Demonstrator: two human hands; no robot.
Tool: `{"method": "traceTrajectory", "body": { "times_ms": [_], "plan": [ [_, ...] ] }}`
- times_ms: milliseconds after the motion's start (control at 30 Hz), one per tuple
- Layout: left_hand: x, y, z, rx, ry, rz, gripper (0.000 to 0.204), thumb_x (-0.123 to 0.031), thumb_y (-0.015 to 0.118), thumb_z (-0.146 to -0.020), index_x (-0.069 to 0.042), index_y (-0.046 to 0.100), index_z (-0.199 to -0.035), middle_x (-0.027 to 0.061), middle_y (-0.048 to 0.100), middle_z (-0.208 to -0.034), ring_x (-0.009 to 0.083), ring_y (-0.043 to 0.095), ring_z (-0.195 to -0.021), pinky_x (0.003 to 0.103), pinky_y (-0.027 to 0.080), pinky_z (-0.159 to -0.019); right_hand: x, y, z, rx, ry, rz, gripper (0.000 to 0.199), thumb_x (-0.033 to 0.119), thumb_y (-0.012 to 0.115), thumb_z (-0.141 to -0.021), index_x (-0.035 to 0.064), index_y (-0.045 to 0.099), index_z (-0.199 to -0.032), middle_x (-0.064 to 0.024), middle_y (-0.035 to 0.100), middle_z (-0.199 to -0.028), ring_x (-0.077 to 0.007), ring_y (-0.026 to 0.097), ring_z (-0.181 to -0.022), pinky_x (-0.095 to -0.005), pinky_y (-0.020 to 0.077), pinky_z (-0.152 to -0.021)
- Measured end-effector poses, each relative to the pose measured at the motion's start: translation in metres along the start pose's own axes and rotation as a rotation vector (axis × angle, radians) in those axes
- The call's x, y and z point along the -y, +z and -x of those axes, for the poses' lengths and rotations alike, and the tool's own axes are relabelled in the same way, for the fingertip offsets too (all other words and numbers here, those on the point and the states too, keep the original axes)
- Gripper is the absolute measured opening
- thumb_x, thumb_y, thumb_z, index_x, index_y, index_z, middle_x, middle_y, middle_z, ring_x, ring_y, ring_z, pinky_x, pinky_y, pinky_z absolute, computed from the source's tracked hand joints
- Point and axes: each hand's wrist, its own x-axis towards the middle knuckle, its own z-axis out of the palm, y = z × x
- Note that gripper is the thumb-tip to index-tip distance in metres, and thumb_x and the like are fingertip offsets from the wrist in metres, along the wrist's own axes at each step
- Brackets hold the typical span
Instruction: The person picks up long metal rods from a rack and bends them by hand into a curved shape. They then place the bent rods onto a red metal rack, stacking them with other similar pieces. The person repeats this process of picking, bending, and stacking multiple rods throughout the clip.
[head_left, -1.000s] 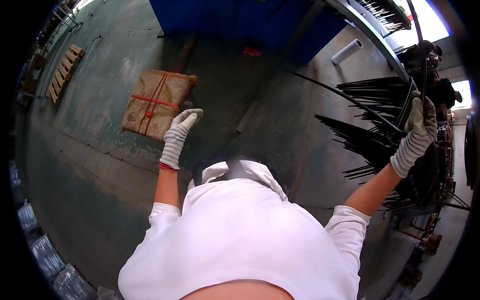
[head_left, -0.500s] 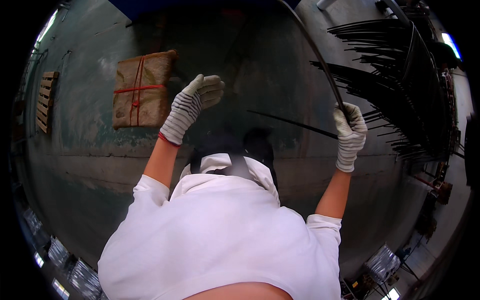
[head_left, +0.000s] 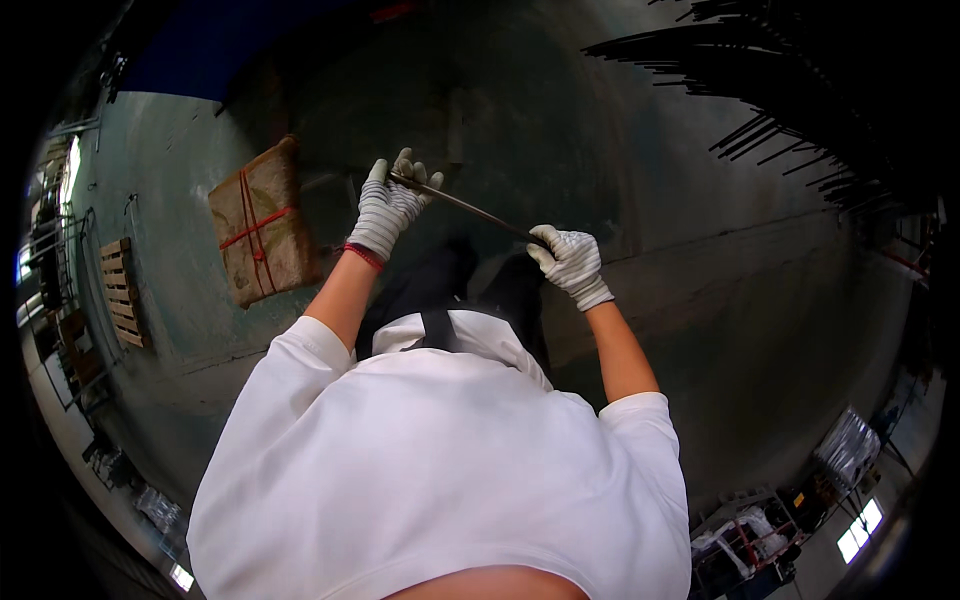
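A thin dark metal rod (head_left: 468,206) slants in front of my body. My right hand (head_left: 572,264), in a white knitted glove, is closed around its right-hand, nearer end. The far end lies against the palm and finger side of my left hand (head_left: 393,205), gloved the same way with grey-striped knuckles and a red cuff. The fingers of that hand are spread and not wrapped round the rod. Just left of my left hand, a brown wrapped bundle (head_left: 255,225) tied with red strap rests on the floor.
Many dark thin rods (head_left: 760,110) fan out from a dark rack at the upper right. A blue panel (head_left: 190,50) stands at the upper left. A wooden pallet (head_left: 122,290) lies at the far left. Silver-wrapped goods (head_left: 848,445) stand at the lower right.
My right hand has swung from the rod rack in to the middle, bringing the rod with it. My left hand has spread its fingers and now touches the rod. The view has turned.
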Motion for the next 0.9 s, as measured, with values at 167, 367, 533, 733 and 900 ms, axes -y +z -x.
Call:
{"method": "traceTrajectory", "body": {
  "times_ms": [167, 367, 533, 733, 900],
  "plan": [
    [0.031, 0.018, -0.023, -0.214, -0.024, -0.081, 0.035, -0.032, 0.038, -0.091, -0.004, 0.059, -0.090, 0.0050, 0.059, -0.067, 0.0217, 0.055, -0.077, 0.048, 0.039, -0.089, -0.023, -0.008, 0.014, -0.007, 0.190, 0.016, 0.014, 0.024, 0.060, -0.073, 0.0117, 0.056, -0.079, -0.0065, 0.059, -0.070, -0.0250, 0.058, -0.065, -0.0356, 0.0450, -0.058],
    [0.045, 0.019, -0.030, -0.193, -0.095, -0.134, 0.031, -0.031, 0.039, -0.090, -0.006, 0.058, -0.087, 0.0050, 0.058, -0.066, 0.0231, 0.054, -0.077, 0.048, 0.039, -0.086, -0.022, -0.019, 0.025, -0.069, 0.345, 0.051, 0.014, 0.022, 0.062, -0.071, 0.0128, 0.058, -0.081, -0.0041, 0.060, -0.074, -0.0234, 0.057, -0.072, -0.0353, 0.0448, -0.064],
    [0.048, 0.010, -0.016, -0.095, -0.153, -0.157, 0.028, -0.028, 0.040, -0.090, -0.005, 0.057, -0.090, 0.0058, 0.059, -0.068, 0.0242, 0.055, -0.081, 0.049, 0.040, -0.087, -0.008, -0.024, 0.037, -0.094, 0.405, 0.065, 0.016, 0.021, 0.064, -0.069, 0.0128, 0.059, -0.082, -0.0027, 0.059, -0.072, -0.0222, 0.057, -0.072, -0.0343, 0.0438, -0.064],
    [0.040, -0.035, 0.001, -0.196, -0.211, -0.430, 0.026, -0.026, 0.039, -0.091, -0.005, 0.052, -0.097, 0.0081, 0.059, -0.086, 0.0270, 0.054, -0.088, 0.050, 0.042, -0.084, -0.002, 0.003, 0.075, 0.022, 0.446, 0.118, 0.017, 0.022, 0.065, -0.066, 0.0153, 0.059, -0.080, -0.0004, 0.060, -0.074, -0.0214, 0.053, -0.073, -0.0341, 0.0386, -0.079],
    [0.031, -0.074, 0.011, -0.397, -0.298, -0.440, 0.025, -0.028, 0.040, -0.091, -0.007, 0.051, -0.084, 0.0099, 0.058, -0.092, 0.0299, 0.049, -0.103, 0.060, 0.042, -0.077, 0.016, 0.020, 0.107, 0.136, 0.606, -0.011, 0.023, 0.023, 0.065, -0.066, 0.0146, 0.060, -0.087, -0.0010, 0.062, -0.083, -0.0213, 0.055, -0.081, -0.0324, 0.0377, -0.084]
  ]
}}
